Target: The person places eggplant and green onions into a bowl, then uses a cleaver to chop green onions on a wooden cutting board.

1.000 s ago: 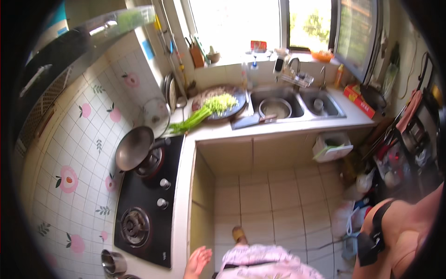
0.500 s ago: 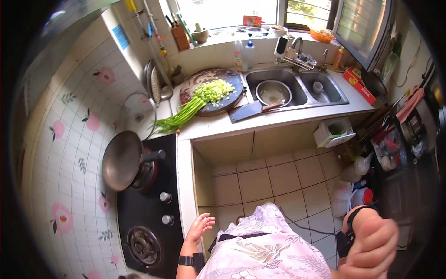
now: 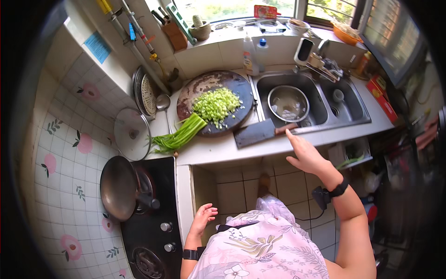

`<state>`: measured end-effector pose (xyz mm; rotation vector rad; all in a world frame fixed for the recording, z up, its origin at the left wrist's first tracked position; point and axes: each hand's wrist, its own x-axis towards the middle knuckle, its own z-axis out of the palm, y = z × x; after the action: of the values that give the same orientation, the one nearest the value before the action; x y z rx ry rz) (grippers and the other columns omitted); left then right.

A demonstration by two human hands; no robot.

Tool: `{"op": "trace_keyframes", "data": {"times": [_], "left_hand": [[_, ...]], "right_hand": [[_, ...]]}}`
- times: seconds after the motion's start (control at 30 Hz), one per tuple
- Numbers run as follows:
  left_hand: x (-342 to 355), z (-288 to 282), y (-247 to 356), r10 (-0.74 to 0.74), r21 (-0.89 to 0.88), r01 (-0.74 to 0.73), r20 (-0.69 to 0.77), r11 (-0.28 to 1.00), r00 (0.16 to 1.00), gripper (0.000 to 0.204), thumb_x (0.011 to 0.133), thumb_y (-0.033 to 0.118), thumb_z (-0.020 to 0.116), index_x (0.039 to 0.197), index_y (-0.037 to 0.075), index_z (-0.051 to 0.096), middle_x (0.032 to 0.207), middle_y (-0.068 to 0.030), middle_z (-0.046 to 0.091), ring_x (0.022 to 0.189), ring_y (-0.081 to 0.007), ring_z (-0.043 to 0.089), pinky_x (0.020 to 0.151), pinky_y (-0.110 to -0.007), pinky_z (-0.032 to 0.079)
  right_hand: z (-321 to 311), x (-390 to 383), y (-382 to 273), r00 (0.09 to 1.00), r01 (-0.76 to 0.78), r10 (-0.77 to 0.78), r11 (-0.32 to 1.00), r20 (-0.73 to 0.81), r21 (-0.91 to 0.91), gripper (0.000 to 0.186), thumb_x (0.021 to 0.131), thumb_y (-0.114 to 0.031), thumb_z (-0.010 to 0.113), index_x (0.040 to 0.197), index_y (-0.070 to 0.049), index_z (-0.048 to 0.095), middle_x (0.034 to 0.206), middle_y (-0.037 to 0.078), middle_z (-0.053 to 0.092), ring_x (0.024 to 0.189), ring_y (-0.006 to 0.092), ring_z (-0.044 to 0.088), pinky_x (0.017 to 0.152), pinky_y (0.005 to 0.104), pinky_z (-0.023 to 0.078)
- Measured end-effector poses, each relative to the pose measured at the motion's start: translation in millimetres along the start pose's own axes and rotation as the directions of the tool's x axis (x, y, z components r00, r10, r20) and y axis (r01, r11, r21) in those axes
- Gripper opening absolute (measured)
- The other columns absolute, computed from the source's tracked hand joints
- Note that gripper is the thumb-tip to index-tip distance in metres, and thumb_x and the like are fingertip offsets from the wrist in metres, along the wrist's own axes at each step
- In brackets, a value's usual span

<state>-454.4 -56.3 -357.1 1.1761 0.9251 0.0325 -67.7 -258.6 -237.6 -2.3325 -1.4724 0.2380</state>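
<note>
My right hand point(image 3: 306, 156) reaches over the counter's front edge with fingers stretched and thumb apart. Its fingertips are right by the wooden handle of a cleaver point(image 3: 254, 134); whether they touch it cannot be made out. The cleaver lies flat between the chopping board and the sink. Low beside the stove, my left hand point(image 3: 203, 218) hangs with loosely bent, parted fingers and holds nothing. Chopped green stalks point(image 3: 216, 104) are heaped on the round chopping board point(image 3: 189, 88). A bundle of uncut green stalks point(image 3: 179, 135) lies partly on the board's near-left edge.
A wok point(image 3: 118, 188) rests on the black stove point(image 3: 153, 186) at left, with a glass lid point(image 3: 132, 132) behind it. The double sink point(image 3: 362, 109) holds a metal bowl point(image 3: 288, 103). An open bin point(image 3: 355, 153) hangs below the counter. Bottles point(image 3: 249, 56) stand behind the board.
My right hand has gone from a closed shape at the lower right to stretched fingers by the cleaver handle. The view has moved nearer the counter. My left hand stays low.
</note>
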Motion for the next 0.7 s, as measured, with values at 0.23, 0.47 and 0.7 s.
{"op": "trace_keyframes", "data": {"times": [0.23, 0.47, 0.7], "left_hand": [[85.4, 43.7, 94.1, 0.113, -0.002, -0.114, -0.096, 0.994, 0.989, 0.038, 0.097, 0.022, 0.052, 0.129, 0.002, 0.045, 0.115, -0.0121, 0.060, 0.101, -0.0184, 0.061, 0.082, -0.028, 0.050], [137.2, 22.5, 170.0, 0.303, 0.046, -0.300, -0.214, 0.953, 0.929, 0.036, 0.096, 0.011, 0.049, 0.130, 0.000, 0.043, 0.116, -0.0109, 0.058, 0.102, -0.0167, 0.058, 0.084, -0.026, 0.047], [206.3, -19.7, 221.2, 0.427, 0.231, -0.378, -0.229, 0.897, 0.875, 0.041, 0.092, 0.007, 0.054, 0.131, -0.001, 0.043, 0.122, -0.0101, 0.054, 0.112, -0.0174, 0.053, 0.092, -0.029, 0.044]], "right_hand": [[64.4, 94.5, 96.2, 0.992, -0.052, 0.077, 0.971, 0.096, -0.235, 0.084, 0.067, -0.004, 0.064, 0.143, 0.001, 0.027, 0.142, 0.022, 0.038, 0.134, 0.0315, 0.035, 0.109, 0.0533, 0.024], [94.6, 143.4, 124.9, 0.933, 0.209, -0.126, 0.952, 0.337, -0.222, 0.085, 0.068, -0.011, 0.067, 0.143, 0.001, 0.028, 0.100, 0.011, 0.057, 0.094, 0.0291, 0.055, 0.082, 0.0420, 0.042], [100.4, 149.7, 124.3, 0.920, 0.205, -0.069, 0.923, 0.386, -0.325, 0.084, 0.074, -0.013, 0.063, 0.146, 0.001, 0.023, 0.098, 0.010, 0.055, 0.092, 0.0267, 0.052, 0.080, 0.0386, 0.038]]}}
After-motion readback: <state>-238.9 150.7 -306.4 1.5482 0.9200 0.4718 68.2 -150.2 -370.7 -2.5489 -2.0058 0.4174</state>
